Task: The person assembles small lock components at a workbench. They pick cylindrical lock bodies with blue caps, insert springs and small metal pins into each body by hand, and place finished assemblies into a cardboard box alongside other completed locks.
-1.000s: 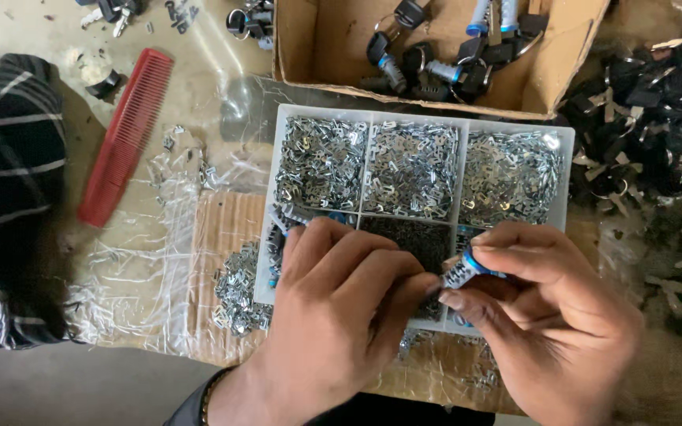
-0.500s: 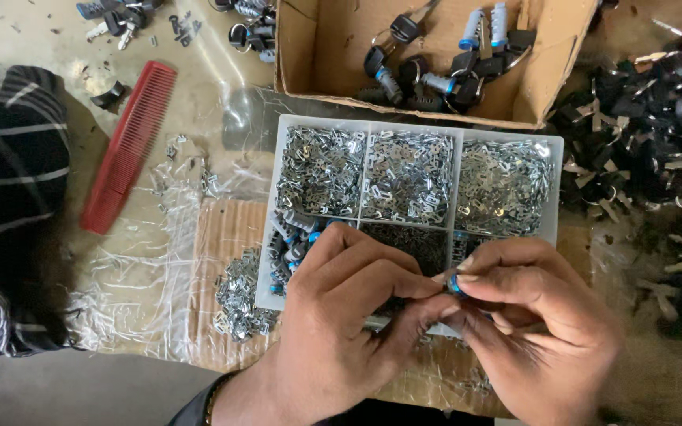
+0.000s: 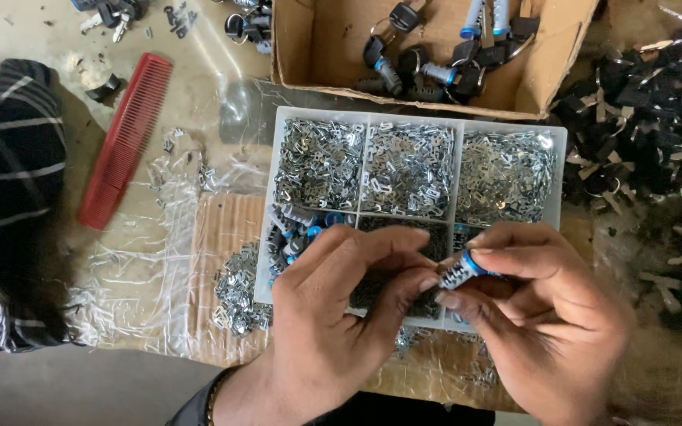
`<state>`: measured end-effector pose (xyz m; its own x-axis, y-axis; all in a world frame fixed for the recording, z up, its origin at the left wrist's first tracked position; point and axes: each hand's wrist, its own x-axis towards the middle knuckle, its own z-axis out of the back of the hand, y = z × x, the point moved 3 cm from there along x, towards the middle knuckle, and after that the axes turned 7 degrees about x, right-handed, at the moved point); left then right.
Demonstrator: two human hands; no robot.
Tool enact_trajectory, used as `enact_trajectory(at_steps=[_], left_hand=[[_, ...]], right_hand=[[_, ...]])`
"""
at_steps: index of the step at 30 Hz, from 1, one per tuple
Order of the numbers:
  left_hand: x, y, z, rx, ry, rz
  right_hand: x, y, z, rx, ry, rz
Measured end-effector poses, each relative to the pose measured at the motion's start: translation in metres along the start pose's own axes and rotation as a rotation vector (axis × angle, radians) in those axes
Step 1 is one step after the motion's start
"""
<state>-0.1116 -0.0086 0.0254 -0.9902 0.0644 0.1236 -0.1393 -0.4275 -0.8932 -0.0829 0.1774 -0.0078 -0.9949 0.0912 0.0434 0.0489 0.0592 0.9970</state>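
CHANGE: the small blue-and-silver lock part (image 3: 461,270), held at the same spot over the tray 1 second ago, is now turned sideways | GRIP: it is pinched by the right hand (image 3: 538,315); its end is pressed by the left hand (image 3: 341,315) fingertips | AROUND: white 6-box tray (image 3: 558,170) of metal bits, cardboard box (image 3: 309,47), red comb (image 3: 124,138), plastic sheet on a brown table.

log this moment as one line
right hand: pinches small silver cylinder with blue band | left hand: fingertips at its end | below: white plastic compartment tray of small metal pieces
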Motion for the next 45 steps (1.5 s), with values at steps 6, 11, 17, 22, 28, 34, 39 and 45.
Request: enact_trajectory(at_steps=[6, 11, 17, 22, 28, 34, 39, 45], left_hand=[[-0.008, 0.004, -0.007, -0.080, -0.029, -0.062], [-0.012, 0.007, -0.005, -0.027, -0.032, -0.154], [-0.011, 0.012, -0.006, -0.120, 0.006, -0.063], [-0.005, 0.003, -0.003, -0.013, 0.020, -0.131], [0.005, -0.010, 0.016, 0.053, 0.159, -0.250], [-0.064, 0.003, -0.024, 0.506, 0.385, -0.338], [-0.097, 0.019, -0.058, 0.664, 0.295, -0.462], [-0.042, -0.073, -0.045, 0.553, 0.408, -0.570]], right_hand=[[-0.008, -0.006, 0.004, 0.083, 0.031, 0.020], [-0.011, -0.008, 0.003, 0.098, 0.029, 0.024], [-0.004, -0.003, -0.001, 0.061, 0.057, 0.042], [-0.012, -0.010, 0.010, -0.096, 0.058, 0.113], [0.005, 0.008, 0.000, -0.021, 0.197, 0.227], [-0.015, 0.006, 0.050, 0.471, -0.007, 0.175], [-0.113, -0.079, 0.186, 1.026, 0.114, -0.396], [-0.182, -0.098, 0.229, 1.068, 0.116, -0.976]])
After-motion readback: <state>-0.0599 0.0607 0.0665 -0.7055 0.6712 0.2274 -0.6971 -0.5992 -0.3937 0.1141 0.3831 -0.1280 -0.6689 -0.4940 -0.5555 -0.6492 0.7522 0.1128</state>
